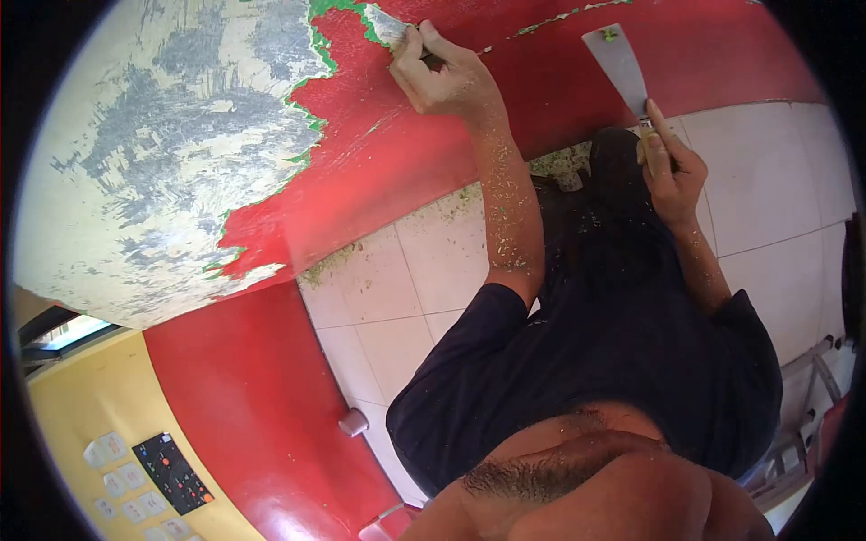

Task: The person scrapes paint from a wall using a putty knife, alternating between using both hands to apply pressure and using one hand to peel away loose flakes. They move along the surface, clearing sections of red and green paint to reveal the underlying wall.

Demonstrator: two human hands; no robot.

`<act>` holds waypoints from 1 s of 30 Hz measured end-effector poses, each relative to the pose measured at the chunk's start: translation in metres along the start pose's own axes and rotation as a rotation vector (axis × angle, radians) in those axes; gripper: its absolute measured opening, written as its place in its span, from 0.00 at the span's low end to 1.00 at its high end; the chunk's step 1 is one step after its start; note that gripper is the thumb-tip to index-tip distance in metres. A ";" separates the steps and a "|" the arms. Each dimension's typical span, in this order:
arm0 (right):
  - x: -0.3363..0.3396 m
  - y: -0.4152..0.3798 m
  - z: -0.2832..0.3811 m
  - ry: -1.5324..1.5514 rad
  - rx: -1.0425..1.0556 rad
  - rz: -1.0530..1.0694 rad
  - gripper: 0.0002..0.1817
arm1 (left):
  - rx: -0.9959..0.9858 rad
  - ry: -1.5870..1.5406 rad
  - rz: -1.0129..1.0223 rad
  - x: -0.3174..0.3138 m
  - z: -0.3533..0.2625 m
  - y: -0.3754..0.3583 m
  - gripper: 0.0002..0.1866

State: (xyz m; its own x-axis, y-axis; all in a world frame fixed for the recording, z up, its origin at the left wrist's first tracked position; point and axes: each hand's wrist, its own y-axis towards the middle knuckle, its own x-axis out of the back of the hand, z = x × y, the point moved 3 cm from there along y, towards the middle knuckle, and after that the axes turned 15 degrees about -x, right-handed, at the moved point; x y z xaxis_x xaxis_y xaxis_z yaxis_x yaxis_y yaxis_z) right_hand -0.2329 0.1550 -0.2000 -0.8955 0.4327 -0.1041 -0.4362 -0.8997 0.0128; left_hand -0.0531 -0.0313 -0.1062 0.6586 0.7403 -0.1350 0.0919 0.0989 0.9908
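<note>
My right hand (672, 171) grips the handle of a paint scraper (618, 72), its wide metal blade raised beside the red wall and apart from it. A small green paint flake (610, 34) sticks to the blade near its edge. At the wall, my left hand (449, 77) is closed, its fingertips at the end of a bare whitish strip. What it pinches, if anything, is hidden. Near it, the red paint (388, 144) ends in a ragged green-edged border beside a large stripped patch (198, 117) of white and grey. Crumbs of paint cling to my left forearm.
Paint crumbs (347, 261) lie on the white floor tiles (379, 298) along the wall's foot. A red and yellow wall (234, 406) with papers and a dark poster (171, 473) stands at lower left. A metal-framed object (803, 406) is at the right edge.
</note>
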 end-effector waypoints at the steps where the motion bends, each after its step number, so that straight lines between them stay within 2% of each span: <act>1: 0.000 -0.003 -0.003 -0.033 0.015 -0.003 0.20 | -0.004 0.003 -0.012 -0.001 -0.002 0.004 0.05; 4: 0.003 -0.007 -0.008 -0.056 0.022 -0.027 0.20 | 0.138 0.020 0.005 -0.001 -0.010 0.013 0.06; 7: 0.008 -0.008 -0.013 -0.051 0.012 -0.052 0.20 | -0.193 -0.116 0.285 -0.002 -0.013 0.005 0.06; 10: 0.013 -0.008 -0.013 -0.056 0.040 -0.054 0.20 | -0.093 -0.435 0.621 0.011 -0.039 -0.039 0.05; 13: 0.013 -0.007 -0.013 -0.030 -0.012 -0.055 0.21 | 0.281 -0.165 0.556 0.035 -0.011 -0.054 0.09; 16: 0.006 -0.009 -0.017 -0.042 -0.023 -0.002 0.21 | 0.141 -0.088 0.180 0.028 -0.016 -0.041 0.13; 17: 0.001 -0.010 -0.018 -0.051 -0.008 0.026 0.21 | 0.093 -0.095 0.223 0.022 -0.010 -0.042 0.18; 20: -0.010 -0.014 -0.013 -0.070 0.075 0.070 0.21 | 0.234 -0.062 0.179 0.015 -0.003 -0.031 0.15; 23: -0.009 -0.016 -0.015 -0.068 0.062 0.066 0.21 | -0.071 0.027 0.122 0.009 0.008 -0.040 0.10; 26: -0.002 -0.017 -0.021 -0.080 0.010 0.052 0.20 | -0.011 0.037 0.109 0.011 0.005 -0.032 0.06; 29: -0.002 -0.017 -0.018 -0.060 -0.069 0.046 0.20 | 0.227 -0.033 0.295 0.019 0.001 -0.035 0.12; 30: -0.006 -0.016 -0.016 -0.022 -0.071 0.075 0.20 | 0.549 -0.362 0.322 0.024 0.003 -0.047 0.15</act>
State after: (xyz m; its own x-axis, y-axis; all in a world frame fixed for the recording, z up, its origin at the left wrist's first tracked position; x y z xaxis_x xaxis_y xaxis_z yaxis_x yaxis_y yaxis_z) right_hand -0.2190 0.1656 -0.2158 -0.9274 0.3646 -0.0834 -0.3615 -0.9310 -0.0506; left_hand -0.0394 -0.0205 -0.1563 0.9130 0.4008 0.0758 0.1508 -0.5042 0.8504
